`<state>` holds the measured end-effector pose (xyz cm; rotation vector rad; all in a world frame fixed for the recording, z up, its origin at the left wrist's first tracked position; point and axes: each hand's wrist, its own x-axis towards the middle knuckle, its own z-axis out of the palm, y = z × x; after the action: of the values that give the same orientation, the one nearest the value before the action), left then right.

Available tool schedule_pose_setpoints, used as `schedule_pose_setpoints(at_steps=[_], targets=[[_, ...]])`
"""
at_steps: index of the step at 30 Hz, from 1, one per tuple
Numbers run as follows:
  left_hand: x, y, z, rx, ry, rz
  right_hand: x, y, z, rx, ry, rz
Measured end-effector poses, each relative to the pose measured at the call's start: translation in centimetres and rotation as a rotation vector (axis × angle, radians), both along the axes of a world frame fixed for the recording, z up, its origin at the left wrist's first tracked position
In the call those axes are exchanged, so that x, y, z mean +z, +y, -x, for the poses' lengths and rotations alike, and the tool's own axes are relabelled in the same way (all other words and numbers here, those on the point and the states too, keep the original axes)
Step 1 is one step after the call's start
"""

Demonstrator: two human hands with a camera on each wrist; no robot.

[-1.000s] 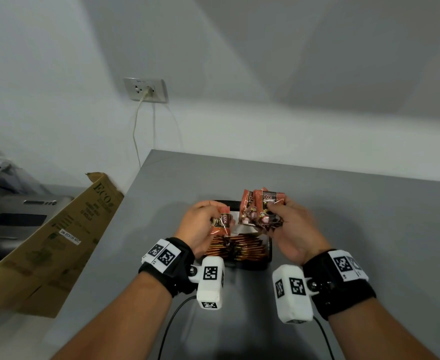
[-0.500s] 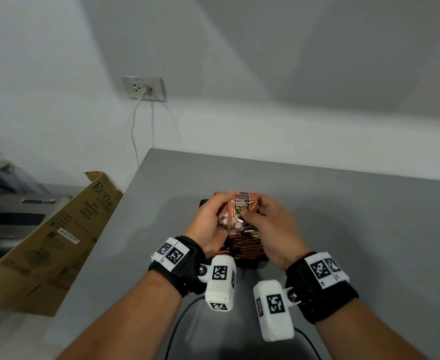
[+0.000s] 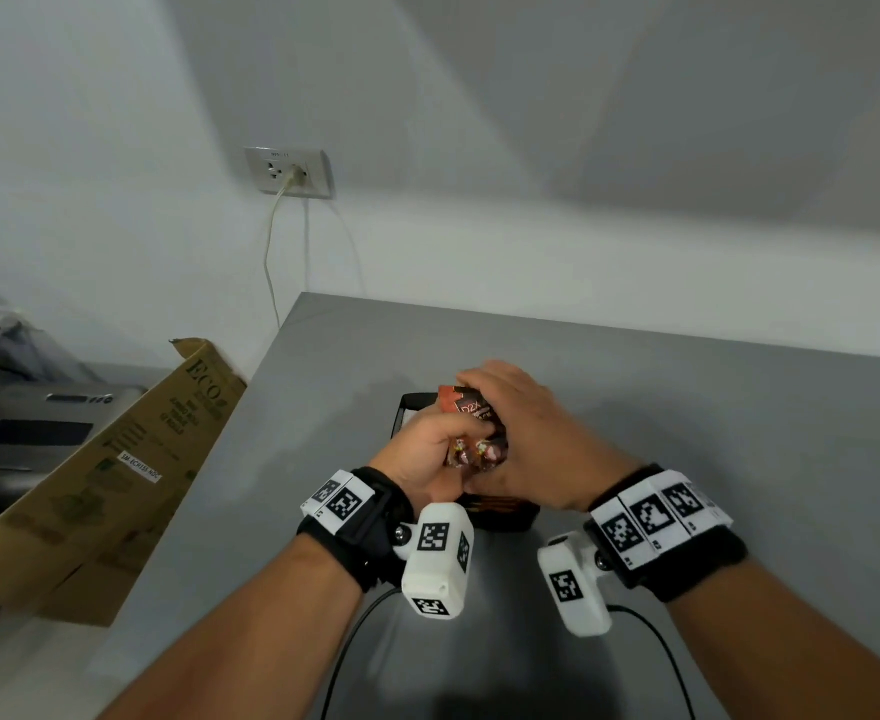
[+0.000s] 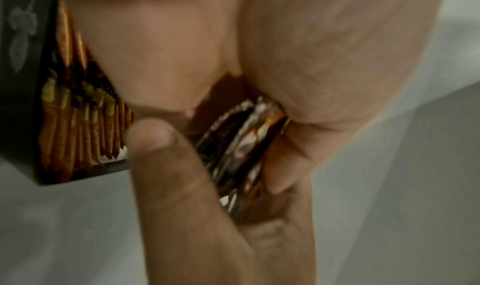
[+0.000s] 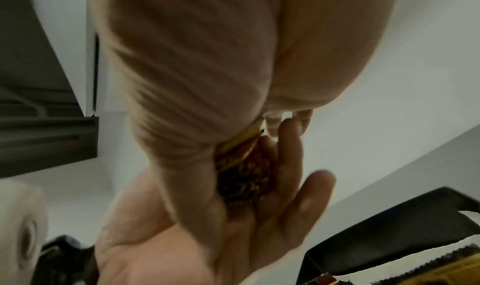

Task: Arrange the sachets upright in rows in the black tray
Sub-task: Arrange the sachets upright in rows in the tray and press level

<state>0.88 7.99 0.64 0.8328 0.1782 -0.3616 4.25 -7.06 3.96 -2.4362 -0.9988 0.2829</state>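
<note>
Both hands hold one small stack of red-brown sachets (image 3: pixel 471 407) just above the black tray (image 3: pixel 407 407). My left hand (image 3: pixel 435 449) grips the stack's near end, thumb on top; the stack's edges (image 4: pixel 241 145) show between its thumb and fingers. My right hand (image 3: pixel 521 423) wraps over the stack from the right, its fingers curled over the far end, with the sachets (image 5: pixel 244 178) pressed against its palm. A row of orange sachets (image 4: pixel 78 115) stands upright inside the black tray (image 4: pixel 20 104). The hands hide most of the tray in the head view.
The grey table (image 3: pixel 687 433) spreads to the right and far side. A flattened cardboard box (image 3: pixel 115 459) leans by the table's left edge. A wall socket (image 3: pixel 289 171) with a cord hangs behind. Wrist camera cables (image 3: pixel 354 641) trail toward me.
A second ago each hand held its own sachets apart. The hands have come together and now hold one joined stack, with the right hand turned over the top of it.
</note>
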Motion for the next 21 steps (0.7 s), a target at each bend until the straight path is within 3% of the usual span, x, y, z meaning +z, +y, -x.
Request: schedule_pose_setpoints(at_steps=[7,13,21], targets=[[0.3,-0.2,0.3,0.037,-0.073,0.001,0.1,0.6,0.6,-0.046,-0.008,-0.059],[-0.2,-0.1,0.4,0.017,-0.116,0.152,1.1,0.6,0.5,-0.072,-0.027,-0.002],[0.7,0.0,0.2,0.015,-0.068,0.091,1.1,1.1,0.2,-0.034,-0.022,-0.040]])
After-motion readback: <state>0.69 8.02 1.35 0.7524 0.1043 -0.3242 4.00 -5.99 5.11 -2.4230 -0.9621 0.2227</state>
